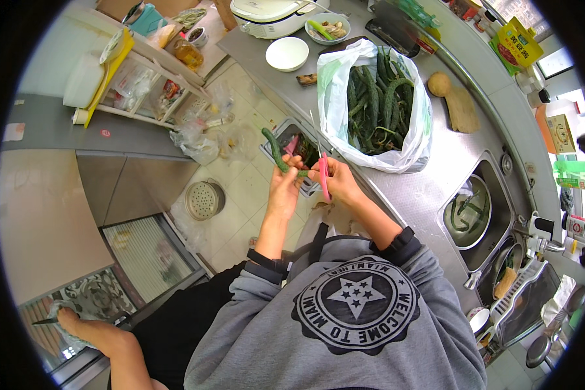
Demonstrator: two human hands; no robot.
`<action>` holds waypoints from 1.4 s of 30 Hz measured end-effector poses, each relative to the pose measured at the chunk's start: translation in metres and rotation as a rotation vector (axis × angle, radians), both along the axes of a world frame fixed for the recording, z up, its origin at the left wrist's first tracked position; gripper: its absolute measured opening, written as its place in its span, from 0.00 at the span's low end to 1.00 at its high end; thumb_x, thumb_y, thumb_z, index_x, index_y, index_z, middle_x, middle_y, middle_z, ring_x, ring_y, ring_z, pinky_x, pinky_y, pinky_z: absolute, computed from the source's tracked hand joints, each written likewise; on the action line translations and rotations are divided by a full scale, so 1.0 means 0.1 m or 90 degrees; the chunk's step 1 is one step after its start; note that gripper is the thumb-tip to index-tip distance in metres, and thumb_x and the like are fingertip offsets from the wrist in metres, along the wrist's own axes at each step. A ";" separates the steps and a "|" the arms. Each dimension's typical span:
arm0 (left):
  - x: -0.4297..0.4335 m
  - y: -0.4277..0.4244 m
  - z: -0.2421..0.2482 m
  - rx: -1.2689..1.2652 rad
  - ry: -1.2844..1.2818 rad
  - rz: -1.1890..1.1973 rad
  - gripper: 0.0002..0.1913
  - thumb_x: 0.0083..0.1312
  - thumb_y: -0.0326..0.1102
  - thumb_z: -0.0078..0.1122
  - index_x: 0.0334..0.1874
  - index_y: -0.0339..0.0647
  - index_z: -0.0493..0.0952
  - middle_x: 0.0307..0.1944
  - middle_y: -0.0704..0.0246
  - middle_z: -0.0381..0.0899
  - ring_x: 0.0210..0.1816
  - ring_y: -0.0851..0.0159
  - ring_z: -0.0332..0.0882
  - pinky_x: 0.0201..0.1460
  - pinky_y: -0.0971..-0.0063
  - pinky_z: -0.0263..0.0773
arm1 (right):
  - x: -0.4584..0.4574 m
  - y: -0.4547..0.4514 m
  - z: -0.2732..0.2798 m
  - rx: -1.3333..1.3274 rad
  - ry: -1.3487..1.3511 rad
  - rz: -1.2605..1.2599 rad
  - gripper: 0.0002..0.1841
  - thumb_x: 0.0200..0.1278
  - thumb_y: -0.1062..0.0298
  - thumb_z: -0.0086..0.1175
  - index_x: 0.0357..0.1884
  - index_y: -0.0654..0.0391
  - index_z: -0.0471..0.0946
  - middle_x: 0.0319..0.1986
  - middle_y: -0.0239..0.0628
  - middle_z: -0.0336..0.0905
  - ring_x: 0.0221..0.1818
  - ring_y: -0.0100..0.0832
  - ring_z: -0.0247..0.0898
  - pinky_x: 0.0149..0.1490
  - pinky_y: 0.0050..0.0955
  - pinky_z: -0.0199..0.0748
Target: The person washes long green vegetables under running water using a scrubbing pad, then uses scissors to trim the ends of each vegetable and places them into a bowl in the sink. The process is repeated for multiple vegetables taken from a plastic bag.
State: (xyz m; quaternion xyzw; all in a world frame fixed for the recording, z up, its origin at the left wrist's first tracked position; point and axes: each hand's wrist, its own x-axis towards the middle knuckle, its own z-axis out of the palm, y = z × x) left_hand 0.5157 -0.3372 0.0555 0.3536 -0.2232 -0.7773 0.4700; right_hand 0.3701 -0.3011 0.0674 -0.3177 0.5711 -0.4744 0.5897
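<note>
In my left hand (pixel 283 187) is a curved, bumpy green cucumber (pixel 273 148), its far end pointing up and to the left. My right hand (pixel 342 180) has scissors with pink handles (pixel 324 176) hooked on it, blades pointing away from me. The right fingertips also pinch the near end of the cucumber. Below both hands stands a bin (pixel 288 127) with waste and something pink inside. Just beyond the right hand, a white plastic bag (pixel 329 117) full of cucumbers (pixel 380 95) sits open on the steel counter (pixel 395 195).
A basin (pixel 487 214) with cucumbers in water rests in the sink (pixel 502 195). A white bowl (pixel 286 54) and a rice cooker (pixel 268 22) stand at the back. On the floor is a perforated metal pot (pixel 204 200). At lower left another person's hand (pixel 73 321) holds a knife (pixel 45 321).
</note>
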 end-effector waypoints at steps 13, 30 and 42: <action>0.19 -0.37 0.34 -0.135 -0.409 0.011 0.15 0.61 0.34 0.57 0.48 0.34 0.75 0.30 0.71 0.79 0.28 0.78 0.69 0.31 0.85 0.63 | -0.13 0.09 0.32 -0.068 0.442 0.072 0.26 0.47 0.46 0.61 0.28 0.63 0.67 0.21 0.41 0.68 0.25 0.37 0.66 0.34 0.33 0.65; 0.31 -0.29 0.12 -0.264 -0.612 -0.052 0.12 0.57 0.34 0.59 0.42 0.39 0.80 0.22 0.73 0.79 0.19 0.83 0.64 0.20 0.84 0.59 | -0.02 0.06 0.22 0.014 0.581 0.170 0.30 0.51 0.37 0.51 0.20 0.62 0.72 0.21 0.52 0.74 0.28 0.51 0.72 0.34 0.43 0.68; 0.44 -0.28 -0.38 -0.176 -0.876 -0.379 0.14 0.57 0.45 0.56 0.35 0.43 0.81 0.21 0.73 0.80 0.21 0.71 0.74 0.26 0.75 0.66 | -0.04 0.12 -0.31 0.144 0.617 0.331 0.38 0.50 0.29 0.43 0.23 0.62 0.79 0.24 0.55 0.76 0.32 0.52 0.75 0.38 0.41 0.73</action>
